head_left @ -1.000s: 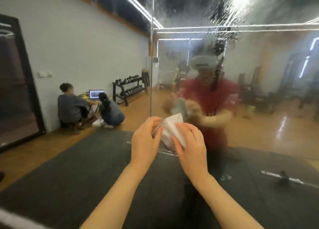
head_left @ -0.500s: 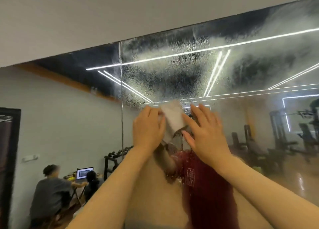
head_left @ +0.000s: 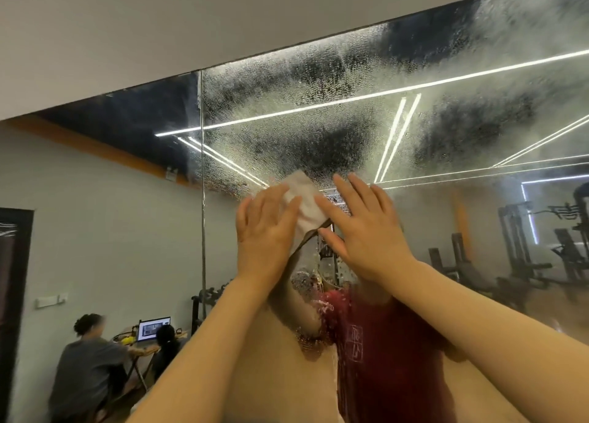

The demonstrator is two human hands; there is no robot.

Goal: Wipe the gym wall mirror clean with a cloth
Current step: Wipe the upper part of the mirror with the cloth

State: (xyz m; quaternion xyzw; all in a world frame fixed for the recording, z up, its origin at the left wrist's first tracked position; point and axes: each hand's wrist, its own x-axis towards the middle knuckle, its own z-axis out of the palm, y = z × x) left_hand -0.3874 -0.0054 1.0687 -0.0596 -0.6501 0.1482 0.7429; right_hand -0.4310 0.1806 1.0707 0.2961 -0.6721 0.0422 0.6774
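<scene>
While both your hands lie flat and spread against the glass, neither one really grips the cloth. Your left hand [head_left: 266, 231] presses straight fingers over the lower-left part of the white folded cloth [head_left: 304, 201]; your right hand [head_left: 363, 228] lays its fingers along the right edge. The cloth sits high on the wall mirror [head_left: 446, 129], just right of the vertical panel seam [head_left: 201, 174], at the lower fringe of the foamy spray.

Risks, as judged from here:
- Cloth held by pressure alone. Ease off on wet glass and it likely slides or drops; its lower corner already seems to peel away from the mirror.
- Bare palm and fingertips beside the cloth touch the glass. Expect fresh smears where skin drags.
- Droplets [head_left: 315, 282] run down below your hands. Leave them and they probably dry as streaks over the lower panel.
- Small cloth, wide band of suds reaching the mirror's top edge. It may saturate and merely push foam about.
- Arms stretched up high; pressure could go uneven near the top.
</scene>
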